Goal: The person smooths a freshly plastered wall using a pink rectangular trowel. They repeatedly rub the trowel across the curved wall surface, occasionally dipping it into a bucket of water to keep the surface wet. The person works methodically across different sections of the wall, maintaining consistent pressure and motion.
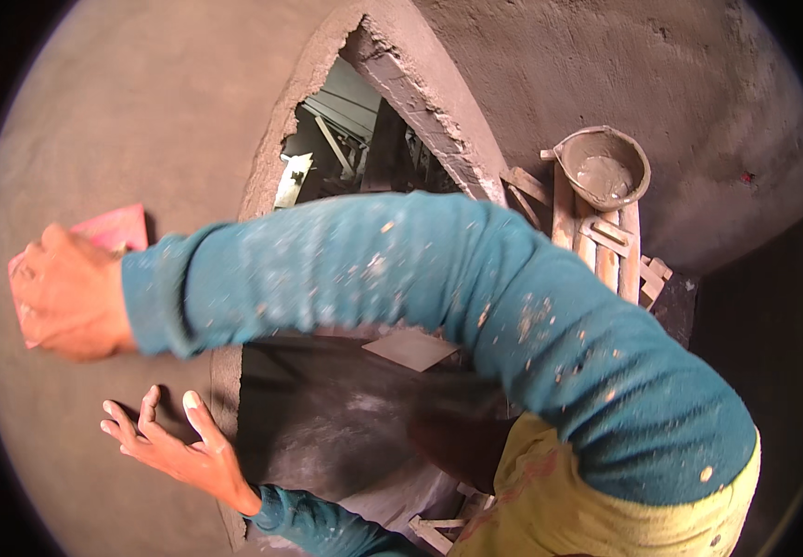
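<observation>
My right arm, in a blue-green sleeve spotted with plaster, reaches across to the far left. There my right hand [77, 295] is closed on a pinkish-red plastering float [121, 226], which lies flat against the brown plastered wall [155, 102]. The float's handle is hidden behind my fingers. Lower down, my left hand [188, 457] holds nothing. Its fingers are spread beside the wall, close to the edge of the opening; I cannot tell whether they touch it.
A pointed arch opening [475, 111] with a rough edge stands in the middle. On the right, a bucket [619, 167] of wet plaster sits on a plank bench [563, 218], with a small wooden float [608, 234] nearby. A pale flat board [411, 350] lies below my arm.
</observation>
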{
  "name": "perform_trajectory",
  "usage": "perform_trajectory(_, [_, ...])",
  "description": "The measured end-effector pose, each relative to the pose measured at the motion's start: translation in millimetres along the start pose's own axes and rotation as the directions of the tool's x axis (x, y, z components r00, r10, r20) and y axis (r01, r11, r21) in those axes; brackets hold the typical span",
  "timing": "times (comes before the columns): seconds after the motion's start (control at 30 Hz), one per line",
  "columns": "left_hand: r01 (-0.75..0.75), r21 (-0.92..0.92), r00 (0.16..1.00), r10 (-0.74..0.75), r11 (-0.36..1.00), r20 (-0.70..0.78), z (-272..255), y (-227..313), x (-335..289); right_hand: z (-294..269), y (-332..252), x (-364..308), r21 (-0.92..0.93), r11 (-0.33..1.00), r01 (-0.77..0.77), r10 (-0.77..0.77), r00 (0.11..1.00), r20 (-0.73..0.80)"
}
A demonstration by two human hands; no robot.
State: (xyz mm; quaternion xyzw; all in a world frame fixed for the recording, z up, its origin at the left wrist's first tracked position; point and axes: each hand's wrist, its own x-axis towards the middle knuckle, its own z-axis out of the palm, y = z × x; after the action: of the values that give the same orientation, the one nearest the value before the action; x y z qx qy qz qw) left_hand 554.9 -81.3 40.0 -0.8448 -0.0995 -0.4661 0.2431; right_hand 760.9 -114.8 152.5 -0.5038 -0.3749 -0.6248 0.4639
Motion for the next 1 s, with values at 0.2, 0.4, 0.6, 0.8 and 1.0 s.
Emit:
perform_trajectory(0.2, [-0.022,-0.007,1.0,0.021,1.0,-0.006,1,3,5,-2,33,43,-0.071,0.989,-0.128,0.137,0.982,0.13])
perform_trajectory(0.4, [0.027,-0.029,0.999,-0.027,0.999,0.017,-10,1,0,-8,18,-10,0.131,0.991,-0.004,0.003,1.0,0.01])
perform_trajectory(0.6, [0.029,-0.018,0.999,-0.029,0.999,-0.014,-3,7,5,2,17,60,-0.029,1.0,-0.013,0.015,0.998,0.065])
perform_trajectory(0.8, [0.032,-0.078,0.999,-0.035,0.996,-0.041,0,6,0,-26,42,12,0.071,0.991,0.109,-0.109,0.994,-0.012])
perform_trajectory(1.0, [0.027,-0.091,0.999,-0.031,0.995,-0.044,1,8,2,-6,3,19,0.036,0.991,0.133,-0.131,0.991,-0.041])
